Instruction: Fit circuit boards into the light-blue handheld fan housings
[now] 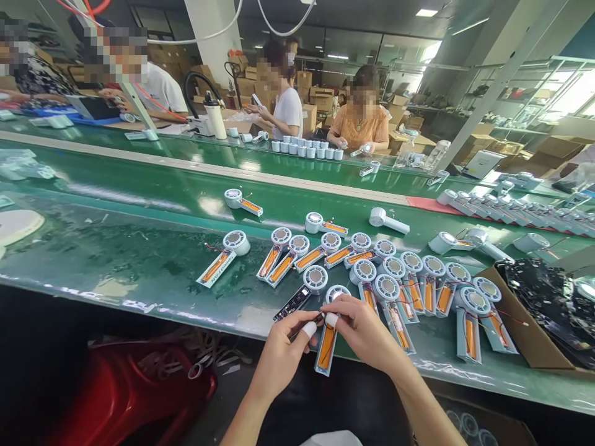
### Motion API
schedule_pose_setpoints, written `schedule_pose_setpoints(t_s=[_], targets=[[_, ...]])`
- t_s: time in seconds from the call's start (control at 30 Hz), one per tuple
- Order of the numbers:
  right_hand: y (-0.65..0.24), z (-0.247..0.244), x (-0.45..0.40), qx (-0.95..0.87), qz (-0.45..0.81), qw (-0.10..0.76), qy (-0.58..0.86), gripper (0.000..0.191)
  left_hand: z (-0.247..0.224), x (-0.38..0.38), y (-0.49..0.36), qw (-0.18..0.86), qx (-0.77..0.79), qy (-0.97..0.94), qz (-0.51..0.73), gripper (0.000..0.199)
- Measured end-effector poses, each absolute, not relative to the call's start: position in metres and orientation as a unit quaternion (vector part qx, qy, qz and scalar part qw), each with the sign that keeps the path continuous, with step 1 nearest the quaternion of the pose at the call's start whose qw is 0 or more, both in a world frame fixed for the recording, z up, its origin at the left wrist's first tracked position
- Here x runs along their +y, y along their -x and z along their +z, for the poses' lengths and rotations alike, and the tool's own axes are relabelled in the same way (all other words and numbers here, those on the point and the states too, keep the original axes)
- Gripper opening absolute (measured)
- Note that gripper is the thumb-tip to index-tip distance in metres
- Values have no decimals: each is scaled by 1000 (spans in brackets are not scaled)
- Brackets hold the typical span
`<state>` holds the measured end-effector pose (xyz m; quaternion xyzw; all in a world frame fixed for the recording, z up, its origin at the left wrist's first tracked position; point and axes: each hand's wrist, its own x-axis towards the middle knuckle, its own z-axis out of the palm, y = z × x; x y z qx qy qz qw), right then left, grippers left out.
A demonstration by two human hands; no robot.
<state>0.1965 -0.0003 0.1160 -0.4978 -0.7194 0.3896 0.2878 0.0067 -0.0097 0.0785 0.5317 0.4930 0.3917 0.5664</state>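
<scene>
A handheld fan body (326,354), its handle open over an orange battery, lies at the table's near edge between my hands. My left hand (282,350) is closed, its thumb and fingers pinching a small black circuit board (320,318) that is mostly covered. My right hand (365,328) is closed at the board's other end, beside the fan's round head (335,293); thin wires seem to run there, though what the fingertips grip is hidden. White covers sit on some fingertips. Just behind, another fan (315,280) has a black board lying along its handle (294,303).
Several open fans (387,287) with orange batteries crowd the table to the right. A cardboard box (534,328) of black boards stands at the far right. Beyond runs a green conveyor (288,189) carrying fans, with co-workers behind it. A red stool (134,384) is below left.
</scene>
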Motion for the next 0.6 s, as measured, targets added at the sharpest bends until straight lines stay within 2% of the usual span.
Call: schedule_pose_setpoints(t_s=[0.1,0.23,0.33,0.5,0.6], targets=[[-199,121,-2,-723,398,273,495,25,81,-10,-9,578,500,-514,390,33],[-197,117,-1,-727,380,278,500,12,85,-11,-7,574,506,-522,376,33],[-193,110,2,-741,346,301,491,14,85,-10,-7,561,512,-532,375,34],[-190,114,-1,-752,289,296,513,12,72,-5,-2,491,551,-562,373,41],[-187,122,-5,-729,274,274,564,15,57,-3,-1,411,556,-617,376,43]])
